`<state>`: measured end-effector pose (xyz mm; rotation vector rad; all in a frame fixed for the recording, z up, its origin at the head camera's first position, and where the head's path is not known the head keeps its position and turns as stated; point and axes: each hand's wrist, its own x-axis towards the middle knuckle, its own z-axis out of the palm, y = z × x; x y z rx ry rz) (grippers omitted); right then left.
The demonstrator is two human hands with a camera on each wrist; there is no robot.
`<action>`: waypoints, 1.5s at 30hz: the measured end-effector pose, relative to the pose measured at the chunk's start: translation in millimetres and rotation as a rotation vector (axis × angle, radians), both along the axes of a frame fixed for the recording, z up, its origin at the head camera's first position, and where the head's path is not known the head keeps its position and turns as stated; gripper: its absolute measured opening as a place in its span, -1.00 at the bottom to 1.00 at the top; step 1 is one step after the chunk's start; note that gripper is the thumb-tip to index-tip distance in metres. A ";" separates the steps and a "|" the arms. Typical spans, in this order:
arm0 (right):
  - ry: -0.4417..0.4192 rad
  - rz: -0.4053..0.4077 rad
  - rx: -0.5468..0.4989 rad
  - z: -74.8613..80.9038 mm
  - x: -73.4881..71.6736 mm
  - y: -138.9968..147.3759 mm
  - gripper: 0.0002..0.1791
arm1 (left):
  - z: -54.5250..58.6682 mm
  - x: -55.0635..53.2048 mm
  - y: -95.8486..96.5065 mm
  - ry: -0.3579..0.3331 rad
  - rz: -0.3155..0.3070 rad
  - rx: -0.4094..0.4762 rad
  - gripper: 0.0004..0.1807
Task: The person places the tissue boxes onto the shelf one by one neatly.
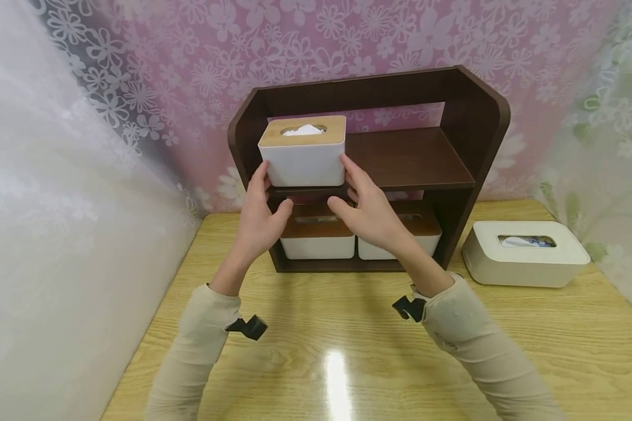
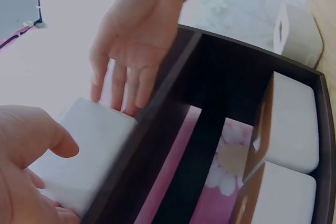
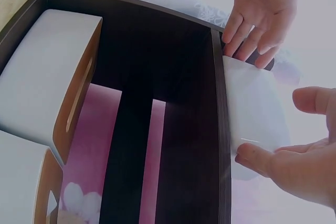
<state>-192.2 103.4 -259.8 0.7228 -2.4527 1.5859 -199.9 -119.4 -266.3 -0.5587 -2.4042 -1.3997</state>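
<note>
White tissue box (image 1: 306, 169): at the left end of the rack's upper board (image 1: 411, 155), front near the board's front edge; whether its base fully rests there, I cannot tell.
Left hand (image 1: 258, 219): fingers nearly straight, fingertips against the box's left side, thumb apart below; nothing gripped.
Right hand (image 1: 368, 213): fingers extended to the box's right side, thumb spread away and off it; nothing gripped.
Room on the board: little beside the left panel; a wide stretch from the box to the right panel (image 1: 479, 128).
Box make: smooth white walls, rounded corners, flat wood-look lid (image 1: 281, 139) with an oval slot, white tissue (image 1: 306, 130) poking up.
Lower level: two similar boxes, left (image 1: 318, 248) and right (image 1: 376, 251), side by side with a narrow gap.
Rack (image 1: 239, 131): dark brown, slanted upper corners, slits at the back.
Cream box (image 1: 526, 272): right of the rack, on the wood-grain table (image 1: 295, 351).
Backdrop (image 1: 347, 41): pink with white flowers.
</note>
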 end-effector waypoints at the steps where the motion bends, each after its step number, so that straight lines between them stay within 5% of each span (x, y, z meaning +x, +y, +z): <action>1: -0.012 0.002 0.001 0.5 -1.8 0.4 -0.15 | 3.0 -1.4 -0.4 -0.027 -0.013 0.006 -0.15; 6: -0.076 0.007 -0.031 5.2 -10.5 3.2 -0.13 | 17.2 -9.9 -0.3 -0.168 -0.052 0.043 -0.15; 10: -0.109 0.022 -0.071 7.9 -17.6 4.8 -0.12 | 17.6 -19.2 -1.3 -0.213 -0.054 0.049 -0.15; 17: -0.156 0.055 -0.131 12.8 -28.8 4.3 -0.14 | 21.6 -25.9 0.3 -0.224 -0.022 0.032 -0.16; 34: -0.208 -0.008 -0.103 21.0 -40.9 7.1 -0.15 | 24.9 -36.8 7.3 -0.213 0.017 -0.018 -0.15; 45: -0.186 -0.030 -0.133 15.1 -41.5 18.2 -0.23 | 23.6 -29.6 6.1 -0.180 0.021 -0.027 -0.15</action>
